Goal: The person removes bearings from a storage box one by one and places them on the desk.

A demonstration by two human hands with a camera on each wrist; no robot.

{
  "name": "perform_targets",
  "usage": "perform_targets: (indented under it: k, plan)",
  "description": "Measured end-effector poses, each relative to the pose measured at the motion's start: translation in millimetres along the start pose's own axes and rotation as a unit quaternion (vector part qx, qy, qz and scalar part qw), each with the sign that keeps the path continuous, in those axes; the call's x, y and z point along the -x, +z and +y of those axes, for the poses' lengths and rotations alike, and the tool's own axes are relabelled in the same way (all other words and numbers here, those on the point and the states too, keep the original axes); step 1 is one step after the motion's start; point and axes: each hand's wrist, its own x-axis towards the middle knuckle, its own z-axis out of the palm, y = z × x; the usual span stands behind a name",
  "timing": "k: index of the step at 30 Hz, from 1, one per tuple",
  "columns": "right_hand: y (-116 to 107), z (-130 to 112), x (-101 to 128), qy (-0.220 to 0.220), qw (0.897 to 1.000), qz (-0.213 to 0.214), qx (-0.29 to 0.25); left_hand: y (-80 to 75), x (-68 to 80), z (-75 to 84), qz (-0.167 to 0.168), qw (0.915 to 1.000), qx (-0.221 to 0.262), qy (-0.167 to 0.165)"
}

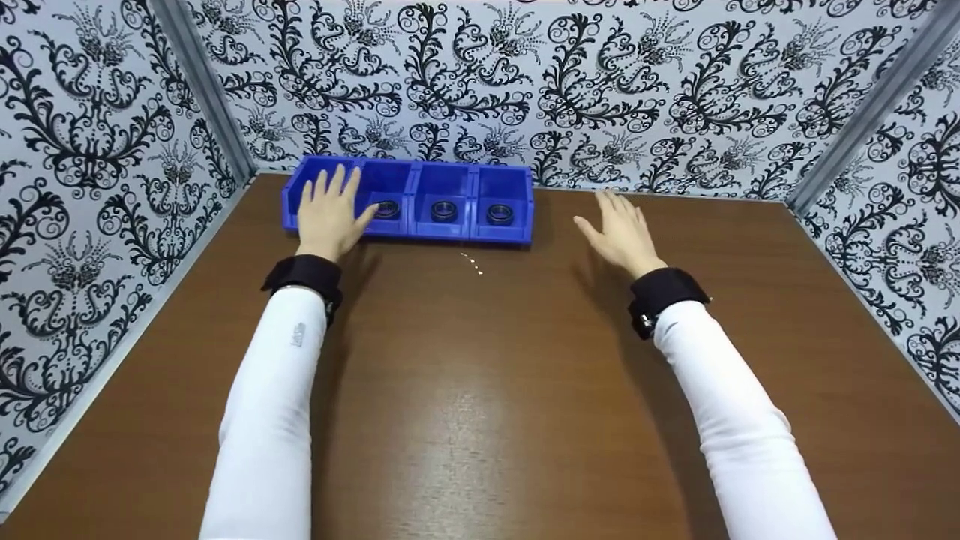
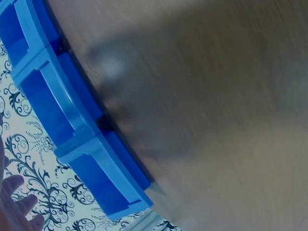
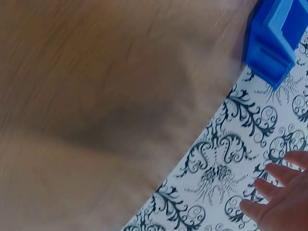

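A row of joined blue bins (image 1: 471, 238) stands against the back wall. Dark ring-shaped parts that look like bearings lie inside: one ring (image 1: 444, 211) in a middle bin, one ring (image 1: 500, 215) in the rightmost, and a third ring (image 1: 387, 210) partly behind my left thumb. My left hand (image 1: 330, 217) is held over the left end of the bins, fingers straight and spread, hiding much of the leftmost bin. To the right of the bins my right hand (image 1: 621, 232) hovers with fingers extended, holding nothing. In the right wrist view its fingers (image 3: 269, 190) show at the lower right.
The brown wooden table (image 1: 465, 390) runs to patterned walls (image 1: 480, 90) at the back and sides. Grey metal posts (image 1: 214, 97) stand in the corners. Small white marks (image 1: 471, 262) lie on the table just in front of the bins. Each wrist wears a black band (image 1: 667, 296).
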Motion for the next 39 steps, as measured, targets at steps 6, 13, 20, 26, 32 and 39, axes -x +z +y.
perform_targets:
  k: [6, 13, 20, 26, 32, 39]
  plan:
    - [11, -13, -3, -0.017, 0.999, 0.0, -0.027, 2.2, 3.2, -15.8, 0.009, 0.9999, 0.006, -0.011]
    - [25, -26, -7, -0.024, 0.997, -0.011, -0.075, 9.1, 5.2, -34.9, 0.019, 0.999, 0.027, -0.03]
    - [35, -34, -12, -0.014, 0.994, -0.023, -0.108, 15.1, 2.6, -54.4, 0.021, 0.9968, 0.053, -0.055]
    - [43, -39, -17, -0.004, 0.993, -0.021, -0.12, 12.5, -3.8, -66.3, 0.006, 0.9935, 0.074, -0.086]
    - [50, -42, -24, 0.01, 0.992, -0.016, -0.126, 11.6, -11.9, -72.5, -0.009, 0.9882, 0.105, -0.111]
    - [57, -49, -31, 0.018, 0.99, -0.005, -0.137, 15.5, -19.5, -75.9, -0.016, 0.9794, 0.129, -0.154]
